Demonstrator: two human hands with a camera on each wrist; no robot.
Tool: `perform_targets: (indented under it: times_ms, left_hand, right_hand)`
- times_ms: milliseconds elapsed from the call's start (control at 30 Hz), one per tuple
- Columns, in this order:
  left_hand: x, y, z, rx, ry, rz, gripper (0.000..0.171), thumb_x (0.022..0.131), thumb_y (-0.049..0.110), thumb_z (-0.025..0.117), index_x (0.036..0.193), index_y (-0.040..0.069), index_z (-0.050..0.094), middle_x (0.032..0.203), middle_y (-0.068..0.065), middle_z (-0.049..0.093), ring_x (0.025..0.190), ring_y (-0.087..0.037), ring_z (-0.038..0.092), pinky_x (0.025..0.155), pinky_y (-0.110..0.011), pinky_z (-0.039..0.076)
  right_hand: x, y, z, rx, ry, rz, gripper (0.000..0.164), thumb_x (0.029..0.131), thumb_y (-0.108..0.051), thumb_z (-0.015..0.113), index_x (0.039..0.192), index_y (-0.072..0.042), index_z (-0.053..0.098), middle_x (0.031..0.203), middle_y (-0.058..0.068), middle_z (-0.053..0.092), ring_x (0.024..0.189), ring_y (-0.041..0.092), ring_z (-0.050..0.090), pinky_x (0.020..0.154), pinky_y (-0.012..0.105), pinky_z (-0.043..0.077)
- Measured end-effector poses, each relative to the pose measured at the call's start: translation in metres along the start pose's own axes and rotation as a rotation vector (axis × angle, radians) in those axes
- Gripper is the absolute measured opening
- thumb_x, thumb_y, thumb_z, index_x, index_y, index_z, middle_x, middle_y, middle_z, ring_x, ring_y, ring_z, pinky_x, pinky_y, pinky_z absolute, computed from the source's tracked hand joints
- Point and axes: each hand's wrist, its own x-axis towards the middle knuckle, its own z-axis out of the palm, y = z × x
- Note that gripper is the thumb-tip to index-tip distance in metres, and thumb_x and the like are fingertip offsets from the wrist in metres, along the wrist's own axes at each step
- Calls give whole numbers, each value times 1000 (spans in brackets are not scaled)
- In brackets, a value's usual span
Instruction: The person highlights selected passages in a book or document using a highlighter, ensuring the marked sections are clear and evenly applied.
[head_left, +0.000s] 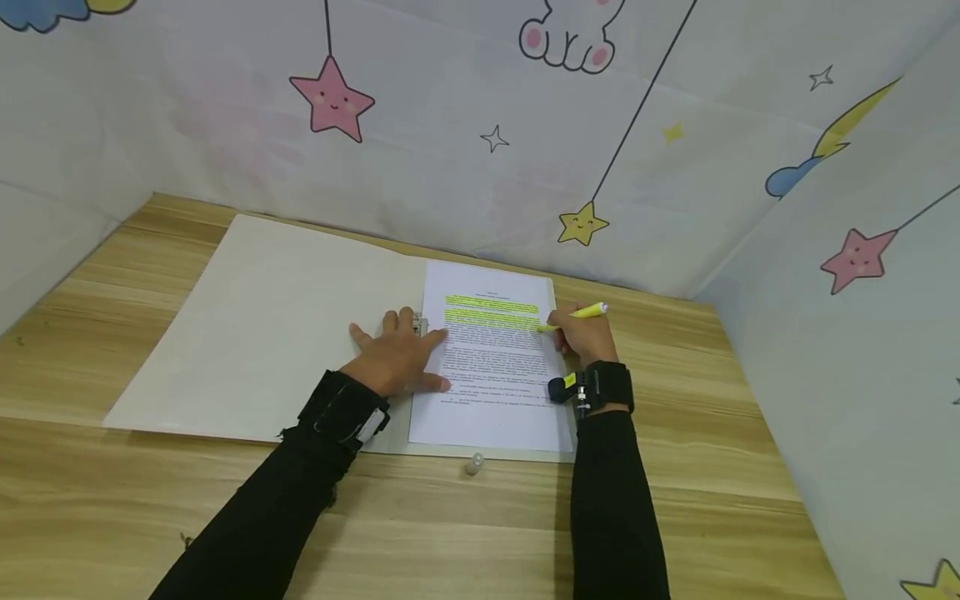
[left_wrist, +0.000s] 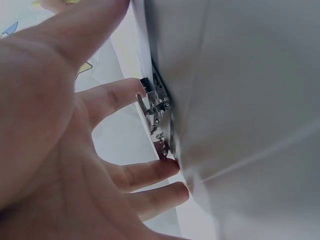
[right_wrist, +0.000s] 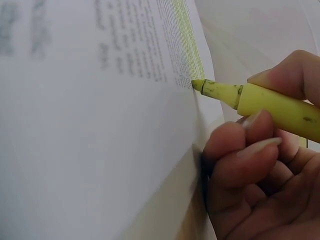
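My right hand [head_left: 591, 340] pinches a yellow highlighter [head_left: 589, 311] between thumb and fingers. In the right wrist view the highlighter's chisel tip [right_wrist: 198, 84] is at the right end of a printed line. The printed sheet [head_left: 487, 425] lies on the right side of an opened white folder [head_left: 262, 317], several of its upper lines marked bright yellow. With fingers spread, my left hand [head_left: 393, 358] rests across the sheet's left edge and the folder, thumb and forefinger over the paper. Beside its fingertips the left wrist view shows the folder's metal clip [left_wrist: 159, 107].
A small pale rounded piece [head_left: 475, 464] lies on the wooden table [head_left: 450, 533] just below the folder. White walls [head_left: 420, 167] with printed stars and clouds close in the table at the back and both sides. Black straps with cameras sit on both wrists.
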Motion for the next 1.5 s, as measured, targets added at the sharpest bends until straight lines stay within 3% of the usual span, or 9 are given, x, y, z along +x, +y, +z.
perform_targets:
  times_ms: [567, 800, 867, 967, 1067, 1200, 1300, 1400, 1500]
  left_hand:
    - [0, 0, 0, -6, -3, -2, 82, 79, 48, 80, 150, 24, 45, 142, -32, 34, 132, -49, 31, 99, -89, 10]
    - [-2, 0, 0, -4, 1, 4, 82, 80, 48, 80, 149, 23, 46, 144, -32, 34, 134, -50, 30, 98, -89, 11]
    - [-2, 0, 1, -2, 5, 4, 82, 79, 48, 80, 149, 23, 46, 144, -32, 34, 134, -50, 30, 98, -89, 11]
    - [-1, 0, 2, -2, 8, 1, 82, 79, 48, 80, 149, 24, 46, 144, -32, 34, 134, -50, 30, 98, -89, 11]
    - [-1, -2, 1, 3, 6, -6, 82, 79, 49, 80, 149, 24, 46, 144, -31, 34, 133, -49, 30, 98, -89, 11]
    - [-1, -5, -1, 22, 3, -23, 81, 80, 50, 79, 149, 24, 46, 144, -30, 34, 132, -48, 31, 99, -88, 12]
    - [0, -4, -1, 31, -6, -32, 80, 80, 51, 78, 149, 25, 46, 145, -29, 33, 133, -48, 30, 100, -88, 14]
    - [0, -2, 0, 45, -18, -25, 80, 81, 54, 76, 150, 27, 45, 145, -28, 33, 134, -47, 30, 100, -87, 15]
    - [0, 0, 1, 64, -20, -22, 81, 81, 56, 75, 150, 27, 44, 144, -28, 34, 132, -46, 31, 100, -87, 17]
  right_hand:
    - [0, 2, -3, 99, -9, 28, 11, 86, -11, 69, 82, -7, 60, 61, 2, 54, 50, 16, 57, 45, 23, 48]
    - [-12, 2, -20, 480, -165, 13, 11, 96, -3, 59, 89, 4, 60, 59, 7, 56, 50, 19, 56, 45, 25, 45]
    - [-16, -2, -23, 536, -182, 5, 12, 97, -2, 58, 87, 4, 61, 59, 7, 56, 51, 19, 54, 46, 25, 41]
    - [-23, -16, -19, 604, -99, 6, 16, 95, -4, 64, 80, 0, 60, 59, 5, 56, 52, 17, 53, 45, 22, 40]
    - [-27, -34, -3, 651, -29, -59, 19, 92, -5, 69, 75, -3, 60, 62, 5, 56, 52, 16, 51, 42, 19, 39]
    - [-27, -51, 37, 528, -145, -183, 19, 90, -5, 71, 74, -5, 61, 68, 6, 59, 54, 16, 53, 45, 20, 41]
    - [-28, -53, 68, 370, -240, -206, 16, 89, -8, 73, 77, -6, 64, 67, 5, 61, 54, 15, 55, 49, 24, 43]
    - [-29, -48, 89, 251, -241, -195, 16, 88, -12, 75, 76, -8, 64, 61, 2, 59, 52, 15, 55, 51, 26, 44]
    - [-28, -44, 100, 207, -235, -178, 18, 85, -12, 76, 73, -10, 62, 57, 0, 57, 49, 13, 54, 50, 25, 45]
